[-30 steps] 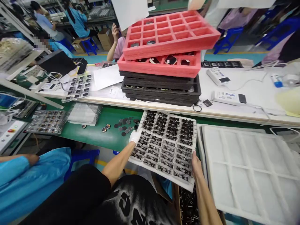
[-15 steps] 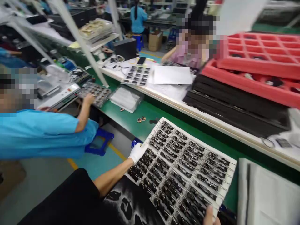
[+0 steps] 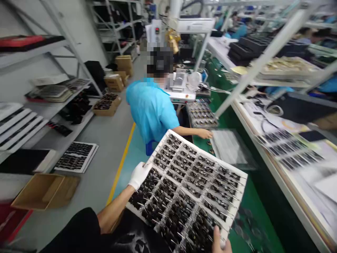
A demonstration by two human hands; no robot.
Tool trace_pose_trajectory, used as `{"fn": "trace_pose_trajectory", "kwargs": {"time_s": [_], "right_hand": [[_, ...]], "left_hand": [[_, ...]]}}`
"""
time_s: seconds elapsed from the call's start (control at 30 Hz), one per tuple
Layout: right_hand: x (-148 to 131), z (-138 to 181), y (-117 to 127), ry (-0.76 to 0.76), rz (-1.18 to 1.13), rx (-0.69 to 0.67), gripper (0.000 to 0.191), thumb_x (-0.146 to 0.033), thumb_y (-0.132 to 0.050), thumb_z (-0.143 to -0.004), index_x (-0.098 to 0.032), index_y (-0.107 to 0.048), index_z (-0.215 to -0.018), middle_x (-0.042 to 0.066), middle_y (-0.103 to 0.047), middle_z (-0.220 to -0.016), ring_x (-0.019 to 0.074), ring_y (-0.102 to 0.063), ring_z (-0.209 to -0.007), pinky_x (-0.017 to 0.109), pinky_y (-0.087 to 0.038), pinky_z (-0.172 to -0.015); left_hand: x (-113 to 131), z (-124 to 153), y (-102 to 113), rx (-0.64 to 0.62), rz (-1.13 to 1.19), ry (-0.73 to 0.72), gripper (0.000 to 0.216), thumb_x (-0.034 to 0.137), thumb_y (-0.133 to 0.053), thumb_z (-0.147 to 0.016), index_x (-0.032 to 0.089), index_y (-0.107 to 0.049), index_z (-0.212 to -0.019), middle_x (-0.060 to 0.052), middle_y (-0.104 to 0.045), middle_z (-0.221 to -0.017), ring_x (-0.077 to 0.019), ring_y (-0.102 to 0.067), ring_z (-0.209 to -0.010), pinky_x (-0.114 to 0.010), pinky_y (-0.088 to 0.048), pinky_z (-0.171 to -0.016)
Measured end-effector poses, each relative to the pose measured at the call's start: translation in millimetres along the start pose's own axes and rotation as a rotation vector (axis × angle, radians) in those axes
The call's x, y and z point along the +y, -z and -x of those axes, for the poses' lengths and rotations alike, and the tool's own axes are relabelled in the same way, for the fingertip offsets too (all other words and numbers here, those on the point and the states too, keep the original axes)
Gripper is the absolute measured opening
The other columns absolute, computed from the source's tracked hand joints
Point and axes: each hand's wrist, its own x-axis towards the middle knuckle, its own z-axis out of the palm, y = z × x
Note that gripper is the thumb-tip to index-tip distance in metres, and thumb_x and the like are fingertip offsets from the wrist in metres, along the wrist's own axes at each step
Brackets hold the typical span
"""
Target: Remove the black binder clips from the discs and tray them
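Note:
I hold a white tray (image 3: 238,173) filled with rows of small black clips, lifted over my lap and beside the green bench. My left hand (image 3: 138,174), in a white glove, grips the tray's left edge. My right hand (image 3: 219,241) is bare; only its thumb and part of the palm show at the bottom edge, with the thumb pressed on the tray's near right corner.
A co-worker in a blue smock (image 3: 150,107) sits ahead at the green bench (image 3: 250,207), a hand near a clear pack (image 3: 228,147). Shelves (image 3: 39,95) with trays stand left. A cardboard box (image 3: 39,191) and a tray (image 3: 76,156) lie on the floor aisle.
My view has swung left, from the stacked red and black trays to the aisle and the co-worker. The clip tray has come off the bench, still in both hands.

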Motion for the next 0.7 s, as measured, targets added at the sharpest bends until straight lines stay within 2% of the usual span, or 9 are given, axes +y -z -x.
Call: {"fn": "trace_pose_trajectory", "kwargs": {"time_s": [0.1,0.2,0.33,0.43,0.57,0.7], "right_hand": [[-64.1,11.7,-40.0,0.147,-0.033,-0.127,0.079,-0.096,-0.049,-0.065,-0.022,-0.057,-0.093,0.011,-0.067,-0.083,0.0376,-0.065,-0.087,0.046,-0.051,-0.078],[-121.3,36.3,-84.7,0.263,-0.071,-0.238,0.082,-0.097,-0.051,-0.063,-0.021,-0.060,-0.092,0.006,-0.066,-0.077,0.0312,-0.063,-0.080,0.039,-0.048,-0.074],[-190.2,67.7,-141.6,0.390,-0.002,-0.303,0.077,-0.095,-0.051,-0.067,-0.022,-0.060,-0.089,0.003,-0.065,-0.072,0.0277,-0.061,-0.078,0.035,-0.044,-0.072],[-247.5,86.8,-178.5,0.500,0.113,-0.373,0.073,-0.092,-0.049,-0.073,-0.022,-0.061,-0.091,0.004,-0.068,-0.078,0.0290,-0.063,-0.083,0.035,-0.044,-0.074],[-322.7,117.9,-222.8,0.610,0.309,-0.444,0.070,-0.089,-0.047,-0.078,-0.023,-0.062,-0.098,0.006,-0.070,-0.085,0.0312,-0.065,-0.087,0.036,-0.045,-0.075],[-373.3,151.1,-257.8,0.718,0.424,-0.516,0.069,-0.087,-0.048,-0.080,-0.024,-0.064,-0.102,0.008,-0.072,-0.090,0.0325,-0.066,-0.091,0.037,-0.045,-0.078]], "left_hand": [[-31.1,-10.9,65.4,0.163,0.050,0.083,0.045,0.064,-0.049,-0.090,0.022,-0.057,-0.078,0.000,-0.060,-0.069,-0.0176,-0.052,-0.065,-0.028,-0.032,-0.061],[-62.5,-29.7,125.7,0.283,0.105,0.136,0.043,0.063,-0.054,-0.087,0.021,-0.058,-0.077,0.000,-0.059,-0.068,-0.0179,-0.050,-0.064,-0.028,-0.032,-0.063],[-111.2,-56.3,185.9,0.400,0.190,0.214,0.041,0.062,-0.057,-0.083,0.022,-0.055,-0.072,0.001,-0.055,-0.063,-0.0183,-0.046,-0.062,-0.030,-0.033,-0.063],[-148.9,-70.3,213.8,0.487,0.258,0.305,0.045,0.065,-0.054,-0.083,0.023,-0.053,-0.070,0.000,-0.054,-0.062,-0.0198,-0.047,-0.063,-0.032,-0.035,-0.065],[-194.1,-77.7,237.4,0.570,0.347,0.437,0.051,0.070,-0.052,-0.084,0.021,-0.058,-0.072,-0.004,-0.063,-0.070,-0.0231,-0.054,-0.070,-0.034,-0.039,-0.070],[-229.2,-74.2,251.8,0.644,0.407,0.561,0.057,0.073,-0.049,-0.085,0.019,-0.062,-0.076,-0.008,-0.067,-0.076,-0.0249,-0.057,-0.075,-0.035,-0.041,-0.073]]}}
